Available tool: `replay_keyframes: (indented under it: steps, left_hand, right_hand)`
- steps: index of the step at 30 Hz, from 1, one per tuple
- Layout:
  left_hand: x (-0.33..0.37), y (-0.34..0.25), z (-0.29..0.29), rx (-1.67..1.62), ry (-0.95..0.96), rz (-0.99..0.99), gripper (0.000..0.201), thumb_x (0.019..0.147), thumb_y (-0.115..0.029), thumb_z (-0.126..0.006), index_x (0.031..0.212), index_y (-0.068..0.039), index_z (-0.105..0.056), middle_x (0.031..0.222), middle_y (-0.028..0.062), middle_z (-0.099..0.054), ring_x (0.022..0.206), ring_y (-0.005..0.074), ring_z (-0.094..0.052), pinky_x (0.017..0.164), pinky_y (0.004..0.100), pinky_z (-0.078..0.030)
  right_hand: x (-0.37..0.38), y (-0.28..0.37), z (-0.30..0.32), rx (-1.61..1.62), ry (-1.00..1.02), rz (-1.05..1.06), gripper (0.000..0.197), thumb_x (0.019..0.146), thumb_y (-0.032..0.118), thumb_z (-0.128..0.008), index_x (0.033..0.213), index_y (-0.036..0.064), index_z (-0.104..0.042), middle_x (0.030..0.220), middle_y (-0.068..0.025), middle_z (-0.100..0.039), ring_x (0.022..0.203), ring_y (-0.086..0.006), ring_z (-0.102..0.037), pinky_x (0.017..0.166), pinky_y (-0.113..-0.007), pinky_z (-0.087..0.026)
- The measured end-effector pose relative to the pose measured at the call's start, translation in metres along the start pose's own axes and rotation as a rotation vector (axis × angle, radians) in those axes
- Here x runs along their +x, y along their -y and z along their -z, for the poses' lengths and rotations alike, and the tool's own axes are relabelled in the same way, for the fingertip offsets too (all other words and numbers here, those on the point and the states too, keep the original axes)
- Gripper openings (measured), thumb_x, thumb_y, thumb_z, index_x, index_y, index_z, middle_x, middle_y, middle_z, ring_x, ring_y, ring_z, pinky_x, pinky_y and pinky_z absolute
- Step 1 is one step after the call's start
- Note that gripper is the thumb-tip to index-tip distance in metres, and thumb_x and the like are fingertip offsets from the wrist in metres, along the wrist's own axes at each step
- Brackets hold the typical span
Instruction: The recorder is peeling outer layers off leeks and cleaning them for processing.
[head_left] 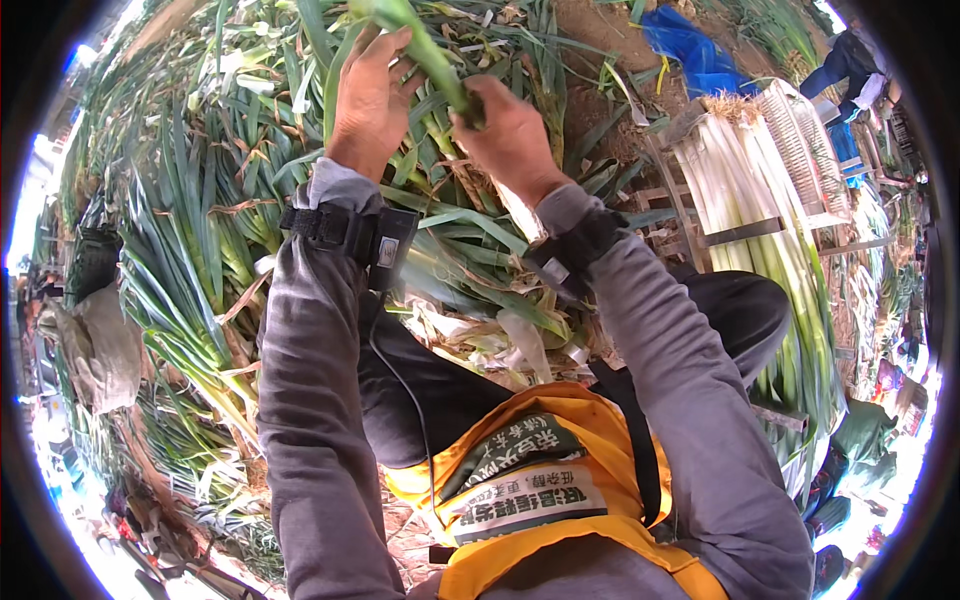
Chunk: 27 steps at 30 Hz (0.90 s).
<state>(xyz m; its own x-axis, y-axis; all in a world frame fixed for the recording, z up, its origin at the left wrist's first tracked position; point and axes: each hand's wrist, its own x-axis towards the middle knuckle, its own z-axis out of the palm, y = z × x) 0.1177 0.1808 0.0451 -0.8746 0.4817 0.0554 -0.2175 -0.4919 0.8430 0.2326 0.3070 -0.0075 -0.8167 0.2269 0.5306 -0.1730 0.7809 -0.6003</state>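
Note:
A long green onion (pixel 428 52) slants across in front of me, its green upper part smeared by motion. My right hand (pixel 512 140) is closed round it, and a white stalk (pixel 516 208) shows just below that hand. Beside the green leaves, my left hand (pixel 372 100) is raised with its fingers bent and apart. I see nothing plainly gripped in it, though leaves pass close to its fingers. Under both hands lies a heap of loose green onions (pixel 215 190), leaves and peeled skins mixed together.
To the right, a bundle of peeled green onions (pixel 745 180) lies in a metal rack (pixel 690 205), with a band across it. A blue plastic sheet (pixel 695 50) lies at the far right. Peeled husks (pixel 470 340) cover the ground by my legs. A whitish sack (pixel 100 350) stands left.

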Motion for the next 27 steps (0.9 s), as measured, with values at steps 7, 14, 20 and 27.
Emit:
replay_keyframes:
  steps: [7,14,20,27]
  left_hand:
    - [0.003,0.007,0.004,-0.142,0.036,0.049,0.031,0.092,-0.015,-0.061,0.12,-0.003,-0.055,0.112,0.0113,-0.064,0.104,0.0262,-0.061,0.092,0.0425,-0.049]
    - [0.008,0.03,0.013,-0.253,-0.066,0.068,0.031,0.087,-0.004,-0.068,0.116,-0.005,-0.055,0.105,0.0104,-0.063,0.097,0.0279,-0.061,0.087,0.0472,-0.052]
    - [0.002,0.022,0.006,-0.197,-0.046,-0.026,0.062,0.083,0.0,-0.069,0.138,-0.004,-0.041,0.116,0.0142,-0.061,0.107,0.0288,-0.06,0.089,0.0494,-0.05]
    - [0.004,0.004,0.013,-0.118,-0.037,0.0,0.036,0.086,-0.007,-0.069,0.121,-0.005,-0.059,0.111,0.0094,-0.063,0.102,0.0261,-0.061,0.087,0.048,-0.05]
  right_hand:
    - [0.02,-0.005,0.031,0.847,0.201,-0.192,0.03,0.087,0.009,-0.073,0.11,-0.0049,-0.059,0.094,-0.0064,-0.067,0.089,-0.009,-0.061,0.074,-0.025,-0.051]
    - [0.021,0.009,0.039,0.628,0.306,-0.276,0.032,0.088,0.015,-0.072,0.108,-0.0073,-0.061,0.092,-0.0079,-0.067,0.082,-0.0096,-0.061,0.074,-0.026,-0.05]
    - [0.005,0.011,0.04,0.609,0.223,-0.237,0.03,0.086,0.015,-0.072,0.102,-0.0074,-0.06,0.09,-0.0087,-0.066,0.08,-0.0096,-0.06,0.069,-0.027,-0.05]
    - [-0.016,0.034,0.044,0.375,0.174,-0.111,0.023,0.087,0.009,-0.07,0.101,-0.004,-0.058,0.085,-0.0067,-0.063,0.08,-0.0092,-0.06,0.068,-0.024,-0.049]
